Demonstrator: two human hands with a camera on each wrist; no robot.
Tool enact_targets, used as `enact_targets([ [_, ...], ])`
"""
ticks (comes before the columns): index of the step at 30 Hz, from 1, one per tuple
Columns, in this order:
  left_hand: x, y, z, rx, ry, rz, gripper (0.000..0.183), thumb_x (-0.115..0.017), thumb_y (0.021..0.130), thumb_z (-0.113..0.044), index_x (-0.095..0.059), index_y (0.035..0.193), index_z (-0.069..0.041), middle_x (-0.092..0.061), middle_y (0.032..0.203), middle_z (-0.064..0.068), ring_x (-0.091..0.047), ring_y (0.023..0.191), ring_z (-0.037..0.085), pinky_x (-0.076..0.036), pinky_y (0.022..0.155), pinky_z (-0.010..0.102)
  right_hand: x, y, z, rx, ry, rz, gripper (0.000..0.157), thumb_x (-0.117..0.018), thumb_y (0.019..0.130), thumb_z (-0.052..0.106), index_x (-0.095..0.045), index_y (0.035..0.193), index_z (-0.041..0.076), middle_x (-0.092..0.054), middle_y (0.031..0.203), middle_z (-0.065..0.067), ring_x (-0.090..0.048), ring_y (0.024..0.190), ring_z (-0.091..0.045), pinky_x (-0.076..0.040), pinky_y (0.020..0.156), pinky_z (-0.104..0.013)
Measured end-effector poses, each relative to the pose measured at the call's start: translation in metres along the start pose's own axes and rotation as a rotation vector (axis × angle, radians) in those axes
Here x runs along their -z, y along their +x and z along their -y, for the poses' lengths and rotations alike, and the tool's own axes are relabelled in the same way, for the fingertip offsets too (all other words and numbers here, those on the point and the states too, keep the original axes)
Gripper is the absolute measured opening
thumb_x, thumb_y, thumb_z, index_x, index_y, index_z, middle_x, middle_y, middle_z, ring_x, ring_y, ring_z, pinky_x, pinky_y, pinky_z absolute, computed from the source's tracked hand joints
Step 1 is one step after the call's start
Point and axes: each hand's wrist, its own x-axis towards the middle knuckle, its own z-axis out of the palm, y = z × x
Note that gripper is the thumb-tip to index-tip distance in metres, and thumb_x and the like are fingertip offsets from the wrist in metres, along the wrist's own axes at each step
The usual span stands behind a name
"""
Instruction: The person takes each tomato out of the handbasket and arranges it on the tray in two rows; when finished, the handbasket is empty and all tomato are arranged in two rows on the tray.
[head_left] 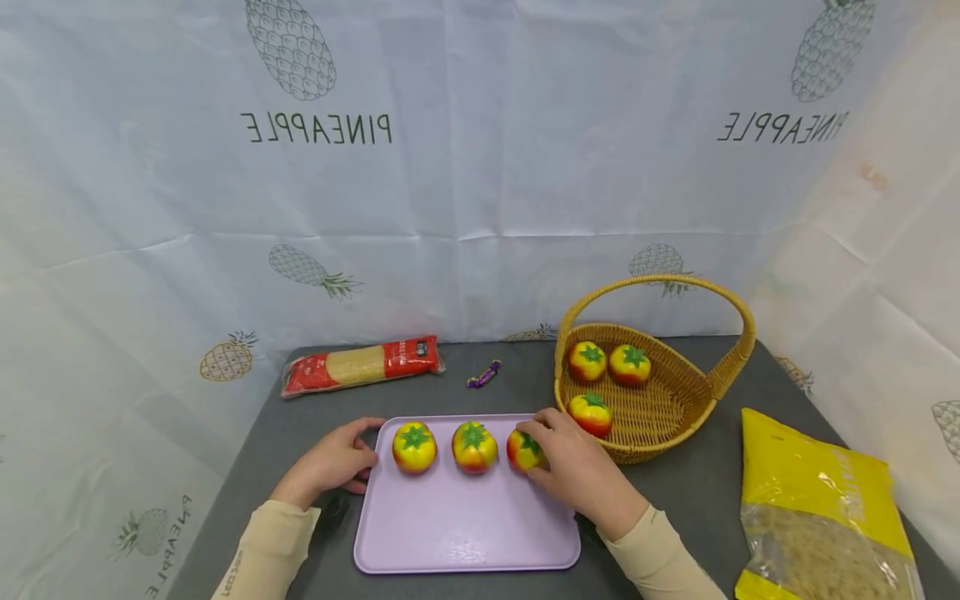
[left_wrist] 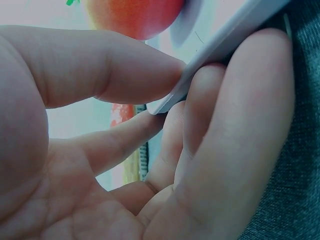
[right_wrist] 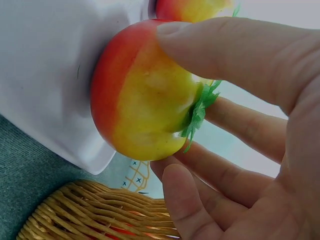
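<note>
A lilac tray [head_left: 465,533] lies on the dark table, with three red-and-yellow artificial tomatoes with green leafy tops in a row along its far side. My left hand [head_left: 333,458] grips the tray's left edge; in the left wrist view the thumb lies on the rim and the fingers curl beneath it. At the row's right end, my right hand [head_left: 573,467] holds a tomato [right_wrist: 145,95] between thumb and fingers, close to the tray surface. The left tomato [head_left: 414,447] and middle tomato [head_left: 474,447] sit untouched.
A wicker basket [head_left: 675,417] with a tall handle stands beyond my right hand, holding three similar tomatoes. Behind the tray lie a red noodle packet [head_left: 363,367] and a purple wrapped candy [head_left: 484,374]. A yellow bag [head_left: 825,508] lies at the right.
</note>
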Motion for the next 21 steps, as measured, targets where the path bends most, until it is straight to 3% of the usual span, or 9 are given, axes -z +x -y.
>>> enact_targets([
  [10, 0.000, -0.001, 0.000, -0.010, -0.002, -0.004, 0.065, -0.071, 0.094, -0.010, -0.052, 0.156, -0.013, -0.064, 0.100, 0.014, -0.064, 0.082, 0.026, -0.067, 0.066, 0.036, 0.006, 0.001, 0.001, -0.027, 0.063, 0.013, 0.056, -0.096, 0.081, 0.025, -0.074, 0.133, 0.019, -0.066, 0.131, -0.003, -0.066, 0.118, -0.021, -0.063, 0.103, -0.046],
  [16, 0.000, -0.002, 0.001, -0.016, -0.002, 0.001, 0.065, -0.070, 0.094, -0.010, -0.052, 0.156, -0.012, -0.064, 0.099, 0.014, -0.063, 0.082, 0.026, -0.067, 0.066, 0.037, 0.019, -0.002, -0.001, 0.003, 0.106, -0.021, 0.059, -0.095, 0.082, 0.026, -0.073, 0.136, 0.017, -0.066, 0.133, -0.002, -0.067, 0.119, -0.022, -0.063, 0.104, -0.043],
  [21, -0.001, 0.002, 0.000, -0.012, -0.001, 0.004, 0.065, -0.070, 0.094, -0.010, -0.052, 0.157, -0.012, -0.064, 0.100, 0.014, -0.063, 0.082, 0.026, -0.067, 0.067, 0.037, 0.035, -0.004, -0.012, -0.009, 0.156, -0.048, 0.057, -0.092, 0.086, 0.028, -0.071, 0.138, 0.017, -0.067, 0.137, -0.003, -0.067, 0.124, -0.026, -0.061, 0.107, -0.050],
])
